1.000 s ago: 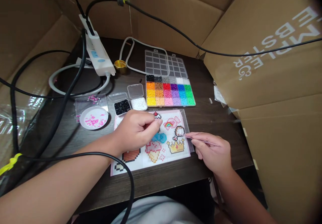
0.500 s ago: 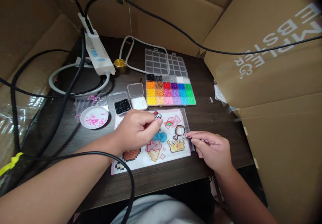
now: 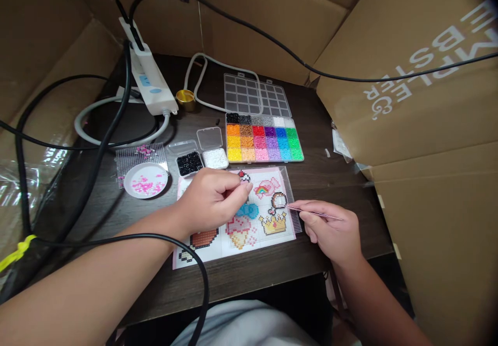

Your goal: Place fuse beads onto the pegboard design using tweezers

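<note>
My right hand (image 3: 334, 232) pinches thin metal tweezers (image 3: 315, 212), their tips at the round dark-edged motif by the crown picture. That motif is on a pattern sheet (image 3: 249, 258) printed with pixel pictures, among them an ice cream and a rainbow candy. A clear pegboard (image 3: 294, 201) overlies the sheet and juts out on its right side. Over the sheet's upper left part, my left hand (image 3: 213, 198) is closed, thumb against the curled fingers; whether anything small is in it is hidden. This hand and forearm cover some of the pictures.
Beyond the sheet stand a black bead box (image 3: 189, 164), a white bead box (image 3: 215, 158) and a multicoloured bead case (image 3: 264, 138). A white dish (image 3: 146, 194) holds pink beads. Cables, a power strip (image 3: 153, 84) and a gold cup (image 3: 185, 99) lie further back; cardboard walls surround the table.
The tweezers and my right hand have shifted slightly to the right and up, their tips still at the round motif. My left hand stays in the same place.
</note>
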A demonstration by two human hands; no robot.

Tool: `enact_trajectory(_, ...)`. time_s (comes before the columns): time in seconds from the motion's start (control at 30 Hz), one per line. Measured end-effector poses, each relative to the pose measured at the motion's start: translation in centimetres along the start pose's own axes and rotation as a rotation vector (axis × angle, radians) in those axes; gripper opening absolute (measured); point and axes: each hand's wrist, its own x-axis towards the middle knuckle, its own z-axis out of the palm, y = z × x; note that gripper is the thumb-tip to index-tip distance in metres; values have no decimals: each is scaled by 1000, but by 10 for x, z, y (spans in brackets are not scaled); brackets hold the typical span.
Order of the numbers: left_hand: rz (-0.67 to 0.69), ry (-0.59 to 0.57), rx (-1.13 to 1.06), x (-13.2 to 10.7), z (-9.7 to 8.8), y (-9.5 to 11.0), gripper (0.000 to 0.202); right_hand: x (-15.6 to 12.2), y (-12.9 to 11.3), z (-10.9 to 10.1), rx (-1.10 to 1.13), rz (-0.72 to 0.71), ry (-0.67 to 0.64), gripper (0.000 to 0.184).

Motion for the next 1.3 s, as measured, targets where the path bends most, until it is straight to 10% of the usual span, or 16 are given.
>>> enact_trajectory(0.33,30,32,9,-3,0,-3,46,27,-18,0,210,-32,110,11)
enact_trajectory(0.57,19,29,40,-6,-2,-4,44,101,-66,53,129,-92,125,22)
enact_trajectory(0.77,-4,34,37,-7,-1,-6,45,125,-49,94,97,-52,131,22)
enact_trajectory(1.3,-52,-9,20,-7,0,-5,45,137,-34,107,116,-114,199,14)
